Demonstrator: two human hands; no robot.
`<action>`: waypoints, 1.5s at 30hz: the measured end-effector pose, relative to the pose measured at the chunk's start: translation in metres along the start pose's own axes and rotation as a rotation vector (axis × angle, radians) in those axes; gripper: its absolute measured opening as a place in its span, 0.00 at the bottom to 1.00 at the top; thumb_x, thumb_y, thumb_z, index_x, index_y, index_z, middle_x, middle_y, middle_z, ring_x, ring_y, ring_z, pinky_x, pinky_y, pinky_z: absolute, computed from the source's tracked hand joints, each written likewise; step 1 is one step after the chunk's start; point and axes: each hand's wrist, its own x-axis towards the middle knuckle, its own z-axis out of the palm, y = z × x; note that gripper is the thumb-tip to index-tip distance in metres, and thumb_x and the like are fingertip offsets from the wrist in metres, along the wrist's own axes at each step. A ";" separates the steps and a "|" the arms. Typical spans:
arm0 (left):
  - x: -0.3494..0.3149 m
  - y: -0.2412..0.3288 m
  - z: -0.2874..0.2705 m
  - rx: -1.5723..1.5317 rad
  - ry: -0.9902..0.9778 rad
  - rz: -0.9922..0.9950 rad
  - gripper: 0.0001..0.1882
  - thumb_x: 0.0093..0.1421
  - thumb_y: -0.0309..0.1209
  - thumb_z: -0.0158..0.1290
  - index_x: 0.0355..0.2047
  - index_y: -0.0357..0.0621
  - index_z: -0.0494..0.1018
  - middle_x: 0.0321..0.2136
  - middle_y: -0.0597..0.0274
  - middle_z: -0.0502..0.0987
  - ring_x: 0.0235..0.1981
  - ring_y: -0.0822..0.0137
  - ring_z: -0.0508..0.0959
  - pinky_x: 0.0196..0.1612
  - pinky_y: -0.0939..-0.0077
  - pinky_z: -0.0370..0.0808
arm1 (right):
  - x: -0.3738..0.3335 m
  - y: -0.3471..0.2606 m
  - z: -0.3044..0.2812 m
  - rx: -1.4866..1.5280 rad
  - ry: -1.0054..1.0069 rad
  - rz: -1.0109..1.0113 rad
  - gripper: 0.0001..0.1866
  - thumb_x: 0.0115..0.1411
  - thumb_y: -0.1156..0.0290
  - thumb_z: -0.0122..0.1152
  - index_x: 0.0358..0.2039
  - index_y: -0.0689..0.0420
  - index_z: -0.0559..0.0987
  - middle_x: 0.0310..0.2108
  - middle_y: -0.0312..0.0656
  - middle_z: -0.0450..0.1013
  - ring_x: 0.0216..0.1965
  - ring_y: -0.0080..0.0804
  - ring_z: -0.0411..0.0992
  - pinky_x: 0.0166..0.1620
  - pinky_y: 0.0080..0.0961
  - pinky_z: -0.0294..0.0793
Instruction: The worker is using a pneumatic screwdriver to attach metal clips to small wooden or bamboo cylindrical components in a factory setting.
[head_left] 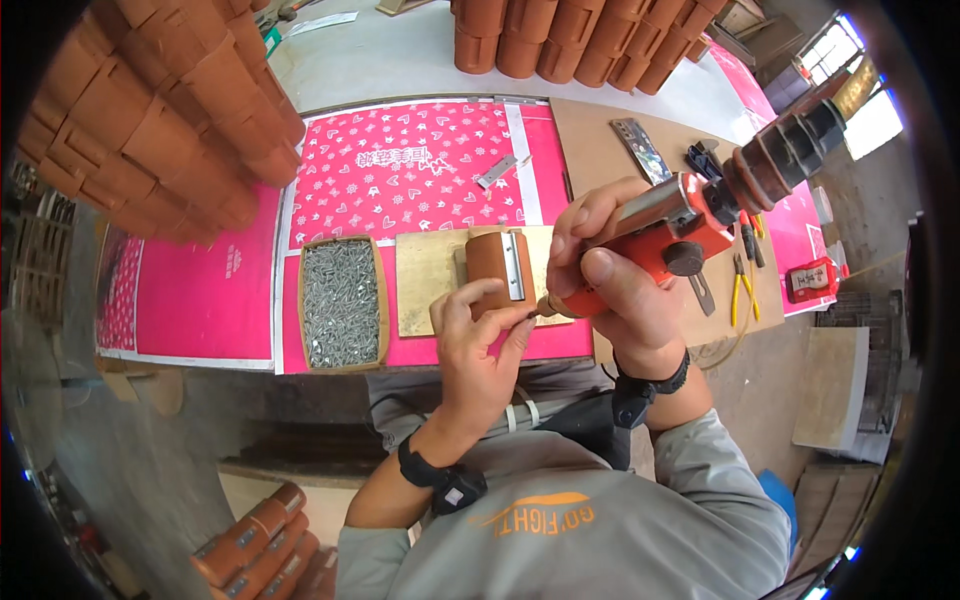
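Note:
My right hand (640, 315) is wrapped round a red air screwdriver (655, 235) with a dark, ribbed rear end. Its tip points down and left, to the fingertips of my left hand (472, 345). Thumb and forefinger there pinch at the tip; whatever they hold is too small to make out. Just beyond these fingers a brown curved piece (485, 258) lies on a wooden board (418, 275), with a pale metal strip (513, 265) along its right side. To the left stands a cardboard box (383, 315) full of loose silver screws.
Brown curved pieces are stacked high at the far left (170, 120) and at the back (580, 40). A small metal piece (496, 172) lies on the pink cover. Farther right are a phone (640, 148), yellow-handled pliers (745, 295) and a red bottle (812, 282). More brown pieces (260, 535) sit below the table.

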 end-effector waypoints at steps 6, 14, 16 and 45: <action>0.019 -0.017 0.013 0.097 0.038 0.026 0.08 0.53 0.29 0.66 0.34 0.46 0.84 0.56 0.54 0.69 0.59 0.50 0.63 0.61 0.57 0.63 | 0.012 0.021 -0.008 -0.042 0.036 -0.029 0.10 0.54 0.89 0.54 0.35 0.63 0.71 0.34 0.44 0.73 0.36 0.29 0.75 0.40 0.27 0.78; 0.028 -0.025 0.014 0.106 -0.006 -0.052 0.08 0.53 0.29 0.64 0.34 0.46 0.84 0.59 0.52 0.68 0.61 0.50 0.63 0.63 0.57 0.62 | 0.024 0.046 -0.031 0.002 0.056 -0.064 0.09 0.53 0.86 0.55 0.35 0.62 0.73 0.35 0.43 0.74 0.37 0.30 0.76 0.41 0.28 0.78; 0.028 -0.025 0.014 0.105 -0.013 -0.078 0.08 0.53 0.29 0.64 0.34 0.46 0.84 0.59 0.51 0.68 0.61 0.49 0.63 0.63 0.57 0.63 | 0.023 0.043 -0.031 0.014 0.034 -0.060 0.10 0.53 0.87 0.55 0.36 0.62 0.72 0.35 0.43 0.74 0.37 0.31 0.76 0.40 0.28 0.78; 0.037 -0.018 0.011 0.164 -0.101 -0.046 0.15 0.50 0.26 0.64 0.40 0.40 0.79 0.55 0.45 0.71 0.57 0.44 0.69 0.59 0.54 0.68 | 0.022 0.047 -0.040 0.112 -0.120 -0.052 0.15 0.50 0.90 0.49 0.39 0.64 0.71 0.34 0.48 0.74 0.36 0.32 0.76 0.37 0.29 0.79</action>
